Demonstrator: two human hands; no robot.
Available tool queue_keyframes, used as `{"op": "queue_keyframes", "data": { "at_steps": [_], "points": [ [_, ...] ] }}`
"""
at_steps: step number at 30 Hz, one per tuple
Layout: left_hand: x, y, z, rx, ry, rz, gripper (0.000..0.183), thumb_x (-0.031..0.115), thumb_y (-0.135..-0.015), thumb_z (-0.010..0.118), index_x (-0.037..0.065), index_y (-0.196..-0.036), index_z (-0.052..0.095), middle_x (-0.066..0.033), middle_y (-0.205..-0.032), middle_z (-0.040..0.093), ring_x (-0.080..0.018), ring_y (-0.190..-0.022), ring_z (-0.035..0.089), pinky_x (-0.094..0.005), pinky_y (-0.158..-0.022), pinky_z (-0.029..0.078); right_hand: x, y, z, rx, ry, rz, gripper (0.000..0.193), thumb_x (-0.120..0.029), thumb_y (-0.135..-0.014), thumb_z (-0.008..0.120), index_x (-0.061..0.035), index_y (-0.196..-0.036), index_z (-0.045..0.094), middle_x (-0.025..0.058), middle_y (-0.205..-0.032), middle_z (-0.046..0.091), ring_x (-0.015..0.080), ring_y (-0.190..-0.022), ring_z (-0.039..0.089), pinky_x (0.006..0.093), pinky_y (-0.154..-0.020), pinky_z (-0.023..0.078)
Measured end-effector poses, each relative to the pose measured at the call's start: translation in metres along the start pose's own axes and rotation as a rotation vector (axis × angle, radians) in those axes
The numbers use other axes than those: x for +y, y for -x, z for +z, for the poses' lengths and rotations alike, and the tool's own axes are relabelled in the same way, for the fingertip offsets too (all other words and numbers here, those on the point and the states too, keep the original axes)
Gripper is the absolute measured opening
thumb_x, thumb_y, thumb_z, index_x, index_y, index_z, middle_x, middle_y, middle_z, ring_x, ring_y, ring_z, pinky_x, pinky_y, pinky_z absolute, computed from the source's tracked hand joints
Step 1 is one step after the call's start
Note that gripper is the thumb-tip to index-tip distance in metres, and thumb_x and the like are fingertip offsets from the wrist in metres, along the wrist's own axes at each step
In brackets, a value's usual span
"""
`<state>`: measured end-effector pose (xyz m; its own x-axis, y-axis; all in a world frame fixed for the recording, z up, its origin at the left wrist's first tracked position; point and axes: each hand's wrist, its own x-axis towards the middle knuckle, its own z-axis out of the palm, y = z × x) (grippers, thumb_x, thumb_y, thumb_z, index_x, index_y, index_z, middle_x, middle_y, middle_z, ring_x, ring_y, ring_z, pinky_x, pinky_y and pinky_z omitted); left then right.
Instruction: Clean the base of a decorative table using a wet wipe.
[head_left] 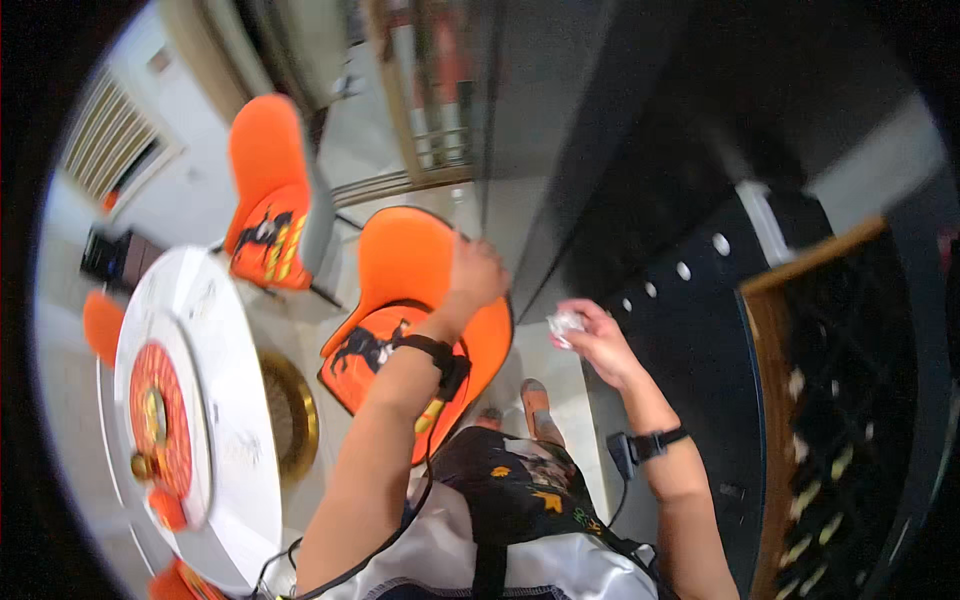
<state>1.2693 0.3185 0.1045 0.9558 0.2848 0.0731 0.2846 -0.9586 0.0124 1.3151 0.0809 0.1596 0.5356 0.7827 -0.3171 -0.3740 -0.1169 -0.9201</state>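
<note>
An orange chair (400, 255) with a dark horse figure on its seat stands in front of me. My left hand (480, 272) is at the right edge of its backrest, with the fingers curled over the rim and somewhat blurred. To the right, my right hand (596, 342) is closed on a crumpled white wad (566, 326), perhaps tissue or thin plastic. That hand is held in the air between the chair and the dark cabinet front. Both wrists wear black straps with cables.
On the left is a round white table (245, 420) with a raised turntable and a red patterned mat (165, 400). A second orange chair (268, 150) stands farther back. Along the right runs a black cabinet (680, 330) beside a wood-framed rack (765, 400). A sliding door track (400, 185) crosses the floor ahead.
</note>
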Motion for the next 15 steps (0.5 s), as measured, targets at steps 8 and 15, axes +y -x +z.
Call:
{"op": "queue_keyframes", "data": {
  "at_steps": [8,15],
  "points": [
    [0.001,0.051,-0.005,0.073,0.038,-0.086,0.024,0.034,-0.076,0.054,0.013,-0.084,0.064,-0.0031,-0.096,0.055,-0.0226,-0.115,0.042,-0.0644,-0.099,0.017,0.05,-0.139,0.015,-0.466,0.366,0.32,0.044,0.008,-0.077,0.048,0.0015,-0.12,0.05,0.0077,-0.103,0.06,0.015,-0.083,0.06,0.0263,-0.072,0.049],
    [0.033,0.144,-0.035,0.018,0.081,0.054,0.021,0.034,-0.077,0.054,0.014,-0.079,0.06,-0.0034,-0.09,0.053,-0.0202,-0.111,0.044,-0.0613,-0.101,0.017,0.056,-0.161,0.063,-0.807,0.386,0.31,0.038,0.005,-0.077,0.049,0.0016,-0.114,0.056,0.0078,-0.099,0.062,0.0142,-0.086,0.059,0.0286,-0.073,0.049]
  ]
}}
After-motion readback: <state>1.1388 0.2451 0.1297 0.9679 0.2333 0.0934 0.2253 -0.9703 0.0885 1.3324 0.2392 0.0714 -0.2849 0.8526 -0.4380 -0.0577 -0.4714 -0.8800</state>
